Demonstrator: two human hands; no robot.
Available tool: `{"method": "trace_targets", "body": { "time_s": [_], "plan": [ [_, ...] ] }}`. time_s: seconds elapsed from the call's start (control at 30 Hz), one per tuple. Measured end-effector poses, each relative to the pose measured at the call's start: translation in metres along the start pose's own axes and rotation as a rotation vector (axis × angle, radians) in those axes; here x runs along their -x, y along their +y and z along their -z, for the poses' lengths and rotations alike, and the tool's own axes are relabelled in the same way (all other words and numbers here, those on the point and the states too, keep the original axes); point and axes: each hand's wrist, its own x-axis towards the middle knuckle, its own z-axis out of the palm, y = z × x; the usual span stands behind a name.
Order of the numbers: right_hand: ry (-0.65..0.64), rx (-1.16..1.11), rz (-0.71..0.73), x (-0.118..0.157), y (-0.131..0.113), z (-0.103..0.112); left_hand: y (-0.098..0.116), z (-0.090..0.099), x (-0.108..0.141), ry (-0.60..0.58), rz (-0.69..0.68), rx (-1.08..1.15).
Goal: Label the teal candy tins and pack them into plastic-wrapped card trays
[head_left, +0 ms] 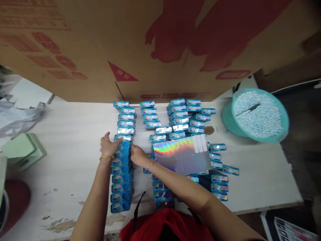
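Observation:
Small blue boxes (pixel 120 178) stand close together in a long row at the left. My left hand (pixel 108 147) is on the left side of this row, its thumb reaching over a box (pixel 123 138) with a silvery strip on top, its fingers apart. On the opposite side, my right hand (pixel 137 156) touches the row with curled fingers; what they hold, if anything, is hidden. The boxes nearer me show round blue marks, while those farther off show shiny strips. A shiny rainbow sheet (pixel 182 155) with white labels lies over other boxes, right of my right hand.
A big cardboard carton (pixel 95 67) stands across the back of the white table (pixel 75 134). More blue boxes (pixel 178 114) fill the middle. At right is a turquoise bucket (pixel 227 115) of small white pieces. A pale green device (pixel 23 149) and plastic bag (pixel 21 117) lie left.

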Motion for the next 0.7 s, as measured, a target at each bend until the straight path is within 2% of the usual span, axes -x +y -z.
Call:
{"method": "trace_targets", "body": {
  "time_s": [0.07,0.1,0.17,0.23,0.27,0.33,0.37,0.47,0.53,0.6,0.7],
  "plan": [
    [-0.012,0.084,0.06,0.016,-0.01,0.024,0.016,0.001,0.015,0.157,-0.205,-0.036],
    [0.028,0.125,0.11,0.027,-0.014,0.039,0.027,-0.002,0.026,0.208,-0.314,0.014],
    [0.172,0.155,0.191,0.052,-0.015,0.076,0.054,-0.015,0.052,0.211,-0.5,0.183],
    [0.403,0.164,0.182,0.075,0.001,0.116,0.085,-0.038,0.081,0.077,-0.644,0.301],
    [0.543,0.19,0.131,0.085,0.015,0.135,0.101,-0.053,0.096,-0.022,-0.715,0.309],
    [0.796,0.299,-0.014,0.098,0.054,0.166,0.13,-0.086,0.121,-0.235,-0.873,0.216],
    [0.858,0.359,-0.081,0.102,0.075,0.177,0.141,-0.103,0.131,-0.302,-0.936,0.119],
    [0.836,0.502,-0.154,0.106,0.134,0.191,0.161,-0.146,0.147,-0.325,-1.032,-0.223],
    [0.772,0.54,-0.144,0.105,0.158,0.189,0.163,-0.164,0.151,-0.303,-1.076,-0.393],
    [0.743,0.539,-0.131,0.103,0.172,0.184,0.161,-0.174,0.152,-0.294,-1.137,-0.506],
    [0.769,0.514,-0.125,0.101,0.179,0.177,0.154,-0.179,0.155,-0.263,-1.206,-0.607]
  ]
}}
